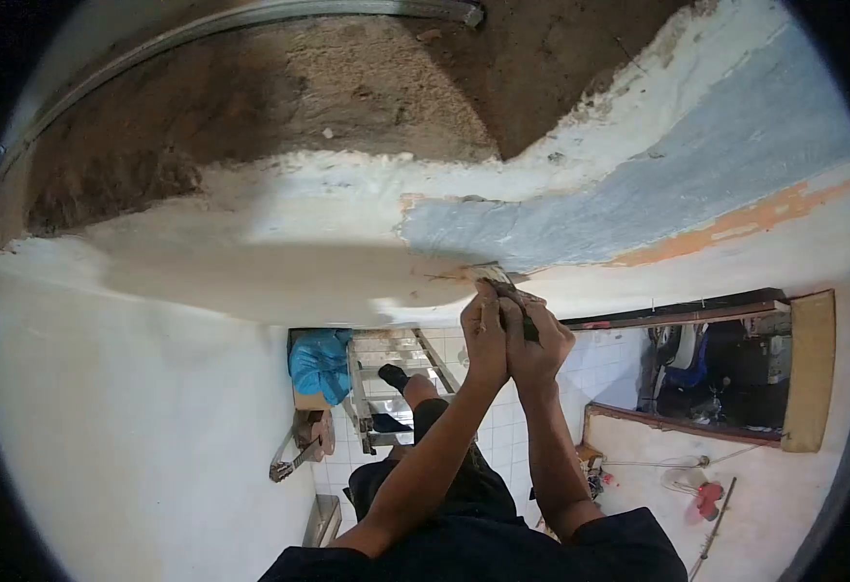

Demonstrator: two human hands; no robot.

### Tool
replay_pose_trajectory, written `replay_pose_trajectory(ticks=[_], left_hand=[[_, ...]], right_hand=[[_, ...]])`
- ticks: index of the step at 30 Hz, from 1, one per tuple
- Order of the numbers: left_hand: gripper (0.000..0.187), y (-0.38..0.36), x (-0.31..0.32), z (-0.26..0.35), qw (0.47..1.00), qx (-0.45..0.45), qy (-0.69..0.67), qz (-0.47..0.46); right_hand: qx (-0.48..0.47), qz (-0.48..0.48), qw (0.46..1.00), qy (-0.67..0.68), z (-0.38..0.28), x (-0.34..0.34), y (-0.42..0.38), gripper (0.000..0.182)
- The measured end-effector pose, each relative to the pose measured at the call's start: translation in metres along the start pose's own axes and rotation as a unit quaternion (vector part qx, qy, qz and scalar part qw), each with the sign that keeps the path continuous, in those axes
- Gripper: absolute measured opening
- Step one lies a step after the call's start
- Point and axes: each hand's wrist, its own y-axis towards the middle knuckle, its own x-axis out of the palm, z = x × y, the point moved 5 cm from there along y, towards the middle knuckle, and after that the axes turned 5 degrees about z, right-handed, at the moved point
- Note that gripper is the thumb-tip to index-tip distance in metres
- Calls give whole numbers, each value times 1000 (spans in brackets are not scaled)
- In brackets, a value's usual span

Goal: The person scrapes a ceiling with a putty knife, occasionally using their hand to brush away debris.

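Observation:
Both of my hands are raised together at the wall (328, 281), with their fingers closed around a small scraper (502, 281). My left hand (485, 339) presses against the side of my right hand (539, 344). The scraper's pale edge meets the wall just below the grey-blue painted patch (580, 223). Most of its handle is hidden by my fingers, so its exact shape is hard to make out. Scratched brownish marks show on the wall beside the edge.
Below me stands a metal ladder (355, 388), with a foot on it. A blue plastic bag (320, 364) and a guitar (299, 456) are at the left. A doorway frame (687, 427) lies to the right, with a motorbike beyond. Rough bare plaster (347, 97) stretches above.

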Motion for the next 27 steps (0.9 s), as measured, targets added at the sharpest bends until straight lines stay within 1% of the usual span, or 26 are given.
replay_pose_trajectory(ticks=[1, 2, 3, 4, 5, 6, 7, 8, 9, 10, 11, 12, 13, 14, 15, 16, 17, 18, 20, 22, 24, 27], left_hand=[[39, 1, -1, 3, 995, -55, -87, -1], [39, 3, -5, 9, 995, -56, -86, -1], [35, 8, -11, 22, 994, 23, 111, 1], [34, 10, -11, 36, 948, 101, 303, 6], [41, 12, -15, 37, 998, -8, 65, 19], [41, 12, -12, 44, 998, -3, 67, 21], [40, 11, -11, 50, 998, -1, 36, 42], [42, 7, -9, 57, 998, 0, 5, 62], [44, 0, -2, 62, 997, -36, -48, 43], [44, -4, -4, 55, 997, -35, -47, 44], [45, -5, -7, 37, 998, -44, 37, 30], [46, -7, -9, 19, 991, -54, 120, 17], [45, -12, -3, 6, 996, -50, 77, -12], [45, -17, -5, -5, 996, -52, 76, -13], [44, -22, -3, -12, 995, -67, 66, -25], [42, -24, 0, -19, 995, -79, 55, -39], [45, -24, -5, -31, 997, -72, 34, -13], [45, -24, -3, -28, 997, -74, 32, -13], [46, -19, 10, -14, 991, -107, -27, -75], [48, -13, 13, -14, 990, -108, -41, -78], [50, -10, 15, -15, 986, -138, -86, -35], [49, -13, 17, -8, 989, -117, -83, -36]], right_hand=[[-9, -4, 1000, 3, -10, 2, 6, 4], [-17, -6, 1000, 6, -19, 6, 10, 4], [-35, 4, 999, 32, -26, 11, 15, 3], [-35, 5, 999, 35, -32, 12, 14, 3], [14, -23, 999, 36, -32, 15, 12, 3], [62, -53, 996, 39, -31, 19, 10, 5], [78, -24, 994, 77, -29, 21, 4, 5], [77, -25, 993, 81, -27, 20, 0, 5], [78, -6, 994, 75, -25, 16, -6, 6], [78, 15, 994, 69, -24, 11, -11, 7], [62, 54, 994, 72, -19, 3, -15, 8], [62, 56, 994, 75, -14, -4, -20, 8], [102, 49, 993, 37, -3, -11, -27, 9], [143, 40, 989, -5, 10, -18, -35, 9], [105, 29, 994, -26, 15, -22, -36, 10], [102, 31, 994, -30, 21, -23, -38, 10], [74, 32, 996, -30, 24, -23, -38, 10], [47, 32, 998, -29, 25, -23, -38, 10], [44, 37, 998, -21, 28, -20, -32, 9], [69, 18, 997, -31, 26, -16, -24, 8], [75, 17, 996, -51, 29, -15, -21, 9], [64, 7, 997, -36, 24, -17, -17, 9]])
